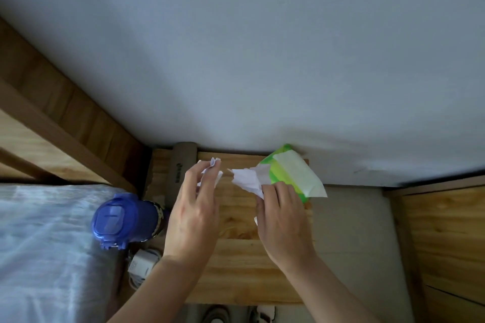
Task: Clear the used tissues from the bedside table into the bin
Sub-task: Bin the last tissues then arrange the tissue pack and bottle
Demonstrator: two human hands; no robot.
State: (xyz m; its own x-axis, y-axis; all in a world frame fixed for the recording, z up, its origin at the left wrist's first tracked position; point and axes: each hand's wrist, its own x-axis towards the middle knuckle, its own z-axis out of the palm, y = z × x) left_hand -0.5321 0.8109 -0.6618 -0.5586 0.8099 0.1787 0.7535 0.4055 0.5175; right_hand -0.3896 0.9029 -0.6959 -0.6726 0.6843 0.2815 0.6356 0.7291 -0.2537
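In the head view, I had both hands over the wooden table (236, 270). My left hand (194, 210) pinched a small crumpled tissue (211, 165) at its fingertips, near the table's back edge. My right hand (283, 220) gripped a larger tissue (246, 178), which touched the green pack (291, 176) lying against the wall. A scrap of white also showed under the right palm. I could not tell whether it belonged to the same tissue. The bin was nowhere in view.

The risks, as I judged them: the left pinch looked light, so that tissue could slip out on the way to the bin. The larger tissue lay so close to the pack that pulling it away might drag the pack along. The blue bottle (118, 217) stood just beside my left forearm, and a careless swing could knock it over.
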